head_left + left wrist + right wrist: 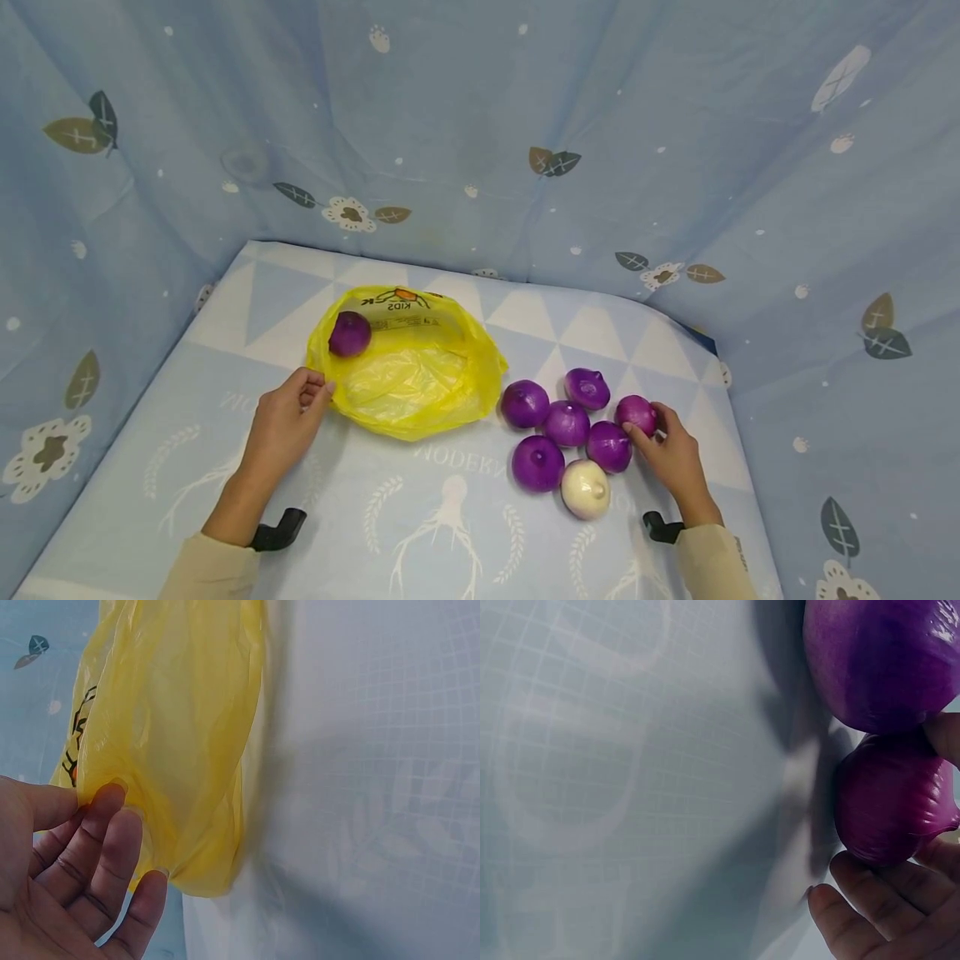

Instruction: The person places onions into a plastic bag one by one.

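Note:
My left hand [288, 417] pinches the near left rim of a yellow plastic bag [408, 392], which lies with its mouth spread wide. In the left wrist view, thumb and fingers hold the thin plastic [172, 750]. One purple onion [350, 334] sits inside the bag at its left. On the right, my right hand [673, 454] grips a smaller reddish-purple onion [636, 414] between thumb and fingers; the right wrist view shows this onion [889, 799] beside a larger purple one [885, 660]. Several purple onions [566, 423] and a white onion [586, 490] cluster left of that hand.
A pale blue and white patterned cloth [360, 533] covers the table. Blue curtains [465, 125] with leaf and flower prints hang behind and along both sides. Black wrist mounts [281, 531] show at both wrists.

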The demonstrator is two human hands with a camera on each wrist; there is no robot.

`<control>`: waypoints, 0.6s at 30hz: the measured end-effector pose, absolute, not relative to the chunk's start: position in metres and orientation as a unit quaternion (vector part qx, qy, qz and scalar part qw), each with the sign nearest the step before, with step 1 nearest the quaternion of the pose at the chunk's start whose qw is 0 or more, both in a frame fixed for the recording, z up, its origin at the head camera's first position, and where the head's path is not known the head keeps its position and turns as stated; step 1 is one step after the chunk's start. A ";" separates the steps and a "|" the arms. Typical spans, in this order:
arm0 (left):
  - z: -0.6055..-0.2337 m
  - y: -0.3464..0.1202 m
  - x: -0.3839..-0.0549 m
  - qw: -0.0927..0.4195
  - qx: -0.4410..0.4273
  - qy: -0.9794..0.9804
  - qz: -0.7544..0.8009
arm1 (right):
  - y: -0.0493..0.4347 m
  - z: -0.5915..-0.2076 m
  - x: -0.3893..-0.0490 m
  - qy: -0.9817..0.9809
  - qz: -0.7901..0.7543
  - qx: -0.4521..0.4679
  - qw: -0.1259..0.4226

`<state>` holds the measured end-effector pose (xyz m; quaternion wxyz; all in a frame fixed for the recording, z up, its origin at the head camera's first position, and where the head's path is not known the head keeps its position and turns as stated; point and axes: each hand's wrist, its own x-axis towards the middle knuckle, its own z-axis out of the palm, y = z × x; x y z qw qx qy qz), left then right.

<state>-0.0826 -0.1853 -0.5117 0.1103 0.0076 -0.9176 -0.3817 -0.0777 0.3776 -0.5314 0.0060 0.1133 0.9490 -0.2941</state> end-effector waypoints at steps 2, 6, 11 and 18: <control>-0.512 -0.186 -0.083 0.112 0.006 -0.918 -0.381 | 0.377 -0.533 -0.077 0.949 -0.294 0.117 0.000; -0.511 -0.186 -0.082 0.110 0.007 -0.918 -0.381 | 0.379 -0.536 -0.075 0.946 -0.298 0.128 -0.006; -0.510 -0.185 -0.082 0.099 0.013 -0.919 -0.381 | 0.380 -0.536 -0.071 0.941 -0.309 0.134 -0.014; -0.508 -0.185 -0.082 0.090 0.020 -0.920 -0.380 | 0.378 -0.524 -0.069 0.940 -0.316 0.125 -0.037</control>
